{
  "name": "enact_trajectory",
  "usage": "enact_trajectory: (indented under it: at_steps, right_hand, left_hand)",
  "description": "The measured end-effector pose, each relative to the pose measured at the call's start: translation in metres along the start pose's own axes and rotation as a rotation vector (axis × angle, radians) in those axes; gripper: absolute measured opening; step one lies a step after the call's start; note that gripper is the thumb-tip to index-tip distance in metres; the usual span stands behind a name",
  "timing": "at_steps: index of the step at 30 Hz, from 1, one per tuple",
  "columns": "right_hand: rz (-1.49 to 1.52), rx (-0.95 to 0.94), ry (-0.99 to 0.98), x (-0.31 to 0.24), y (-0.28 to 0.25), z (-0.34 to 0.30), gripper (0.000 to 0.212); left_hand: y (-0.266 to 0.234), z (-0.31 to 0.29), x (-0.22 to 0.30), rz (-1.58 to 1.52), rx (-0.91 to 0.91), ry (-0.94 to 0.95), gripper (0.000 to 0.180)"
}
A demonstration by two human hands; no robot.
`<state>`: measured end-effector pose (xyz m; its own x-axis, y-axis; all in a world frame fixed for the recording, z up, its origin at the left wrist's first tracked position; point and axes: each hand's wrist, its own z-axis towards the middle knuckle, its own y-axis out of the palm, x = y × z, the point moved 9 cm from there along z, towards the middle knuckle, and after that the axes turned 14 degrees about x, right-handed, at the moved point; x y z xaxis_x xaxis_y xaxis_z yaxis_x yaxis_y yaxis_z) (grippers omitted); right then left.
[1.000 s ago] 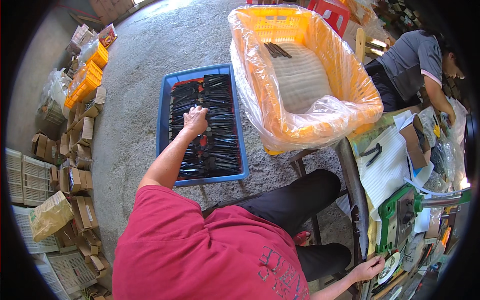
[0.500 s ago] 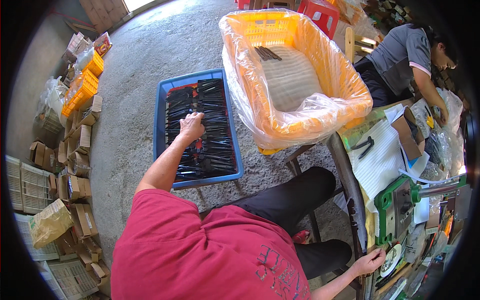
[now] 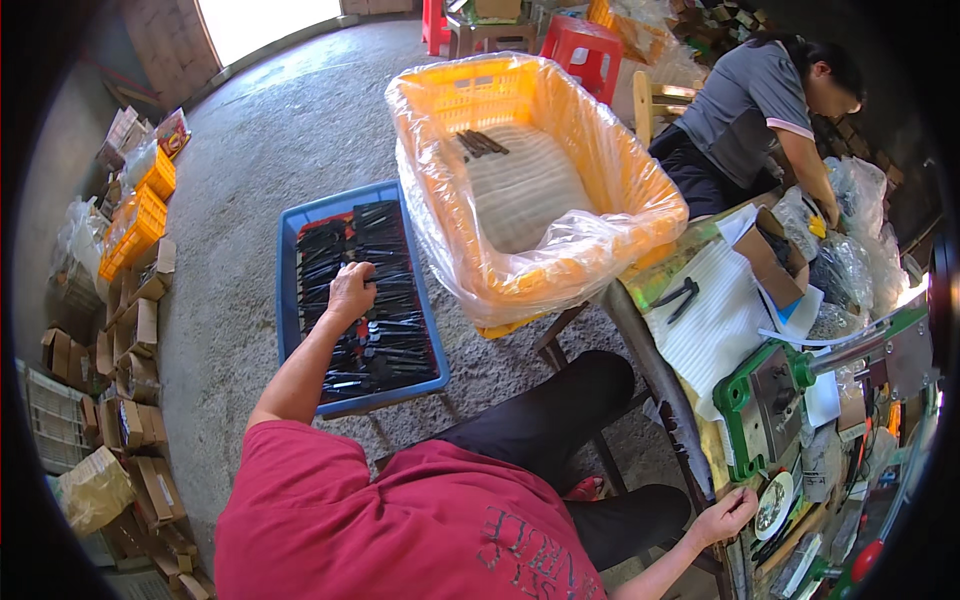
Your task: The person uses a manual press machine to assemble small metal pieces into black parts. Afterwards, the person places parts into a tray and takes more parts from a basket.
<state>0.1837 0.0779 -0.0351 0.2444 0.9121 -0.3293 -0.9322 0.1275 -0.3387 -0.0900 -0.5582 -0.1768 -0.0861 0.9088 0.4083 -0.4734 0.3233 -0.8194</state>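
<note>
My left hand (image 3: 351, 291) is over the blue tray (image 3: 361, 405), its fingers curled among the long, slim black pieces (image 3: 385, 260) lying there in rows. What it grips, if anything, is hidden under the fingers. At the bench's near edge my right hand (image 3: 727, 515) has thumb and fingertips pinched together. Anything between them is too small to make out. Right beside those fingertips sits a round white dish (image 3: 785, 482) of small shiny bits. Beyond it stands a green-based bench press (image 3: 738, 425) with a metal block on its base.
A plastic-lined yellow crate (image 3: 640, 190) holding several dark pieces (image 3: 482, 143) stands beyond the tray. Black pliers-like tools (image 3: 680, 297) lie on white foam sheet (image 3: 705, 340). A co-worker (image 3: 735, 115) reaches over plastic bags at far right. Cardboard boxes (image 3: 140, 420) line the left wall.
The whole view has shifted, so tray, crate and bench appear farther left and mostly lower. Both hands keep nearly the same places relative to the tray and the dish.
</note>
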Motion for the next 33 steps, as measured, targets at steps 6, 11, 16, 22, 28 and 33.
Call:
enact_trajectory:
  at_steps: [6,11,16,22,28,33]
  right_hand:
    - [0.008,-0.007,0.044,-0.010,0.001,0.002,0.011]
    - [-0.030,0.017,0.003,-0.007,0.001,0.001,0.011]
    - [-0.076,0.040,0.045,-0.004,0.003,0.002,0.012]
    - [-0.189,0.029,0.134,-0.001,-0.001,0.003,0.014]
    - [-0.265,0.096,-0.107,-0.063,0.008,0.023,0.025]
    - [-0.340,0.072,-0.087,-0.062,0.015,0.024,0.024]
  left_hand:
    - [-0.065,0.040,0.075,-0.344,0.262,0.187,0.015]
    - [-0.115,0.098,0.163,-0.450,0.420,0.441,0.015]
    - [-0.091,0.173,0.243,-0.513,0.215,0.552,0.020]
    - [0.035,0.239,0.282,-0.057,-0.208,0.768,0.030]
    - [0.125,0.279,0.251,0.325,-0.420,0.664,0.034]
    - [0.186,0.302,0.207,0.510,-0.541,0.559,0.032]
